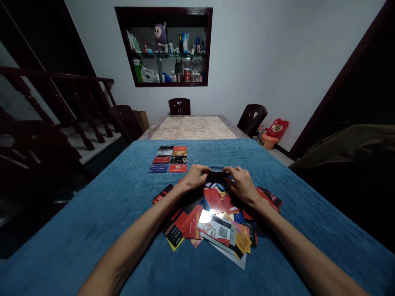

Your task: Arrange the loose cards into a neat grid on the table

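Between both hands is a dark card [217, 176], seen in the head view above the far side of a loose heap of cards [191, 222]. My left hand [196, 176] grips its left end between thumb and fingers. The right end is pinched by my right hand [242, 181]. Red, black, yellow and white cards overlap in the heap, and a white card with a QR code [216, 232] lies on top near me, catching a bright glare. Whether the dark piece is one card or several stacked, I cannot tell.
Left of my hands, several cards [169, 159] lie in two neat columns on the blue cloth [123, 205]. Beyond it the patterned tabletop [194, 126] continues. Dark wooden chairs [252, 119] stand around the table, and a red bag [277, 128] is on the floor at right.
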{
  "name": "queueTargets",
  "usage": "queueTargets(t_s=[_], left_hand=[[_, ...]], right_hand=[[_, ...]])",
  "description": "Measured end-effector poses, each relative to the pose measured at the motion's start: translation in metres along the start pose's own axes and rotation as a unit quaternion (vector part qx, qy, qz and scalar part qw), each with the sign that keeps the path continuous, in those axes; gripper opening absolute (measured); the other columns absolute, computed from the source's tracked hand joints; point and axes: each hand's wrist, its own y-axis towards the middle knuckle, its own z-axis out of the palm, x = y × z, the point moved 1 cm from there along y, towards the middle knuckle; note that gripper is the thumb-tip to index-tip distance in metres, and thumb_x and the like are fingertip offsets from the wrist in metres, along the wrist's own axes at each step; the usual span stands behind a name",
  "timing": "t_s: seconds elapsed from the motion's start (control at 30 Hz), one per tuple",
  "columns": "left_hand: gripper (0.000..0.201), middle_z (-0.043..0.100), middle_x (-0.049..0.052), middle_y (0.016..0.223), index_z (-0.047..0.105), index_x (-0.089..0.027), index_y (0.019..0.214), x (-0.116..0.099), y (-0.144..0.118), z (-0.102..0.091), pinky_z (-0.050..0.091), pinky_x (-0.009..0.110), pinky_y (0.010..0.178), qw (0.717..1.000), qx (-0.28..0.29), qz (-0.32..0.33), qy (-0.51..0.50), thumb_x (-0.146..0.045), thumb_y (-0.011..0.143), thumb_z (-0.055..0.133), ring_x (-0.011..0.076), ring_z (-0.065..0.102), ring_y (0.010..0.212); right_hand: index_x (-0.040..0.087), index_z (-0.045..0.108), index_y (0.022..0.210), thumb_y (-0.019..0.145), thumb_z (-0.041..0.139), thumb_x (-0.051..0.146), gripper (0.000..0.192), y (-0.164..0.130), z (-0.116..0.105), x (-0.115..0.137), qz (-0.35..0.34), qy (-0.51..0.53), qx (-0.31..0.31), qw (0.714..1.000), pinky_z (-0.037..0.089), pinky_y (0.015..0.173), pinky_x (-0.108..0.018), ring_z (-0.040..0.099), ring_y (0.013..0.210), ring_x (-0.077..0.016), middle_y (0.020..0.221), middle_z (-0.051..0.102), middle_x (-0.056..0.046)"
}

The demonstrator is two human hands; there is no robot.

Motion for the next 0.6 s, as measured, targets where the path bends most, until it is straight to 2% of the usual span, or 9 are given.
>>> queueTargets(t_s=[0.33, 0.6], left_hand=[[0.032, 0.077, 0.006, 0.089, 0.078, -0.014, 0.096, 0.000, 0.002, -0.005, 0.051, 0.024, 0.079, 0.999, -0.036, -0.003, 0.004, -0.010, 0.080, 0.050, 0.0158, 0.067, 0.079], [0.032, 0.077, 0.006, 0.094, 0.077, -0.016, 0.099, -0.007, 0.000, -0.010, 0.052, 0.026, 0.083, 0.999, -0.047, -0.014, 0.021, -0.009, 0.081, 0.051, 0.0169, 0.068, 0.084]], right_hand=[[0.017, 0.057, 0.120, 0.087, 0.055, 0.022, 0.033, -0.001, -0.003, 0.011, -0.059, -0.083, -0.038, 0.994, 0.035, 0.087, -0.039, 0.053, 0.102, -0.0283, 0.111, 0.066, -0.013], [0.017, 0.053, 0.125, 0.085, 0.058, 0.022, 0.040, -0.002, -0.003, 0.015, -0.064, -0.096, -0.051, 0.992, 0.033, 0.090, -0.041, 0.051, 0.105, -0.0296, 0.117, 0.064, -0.014]])
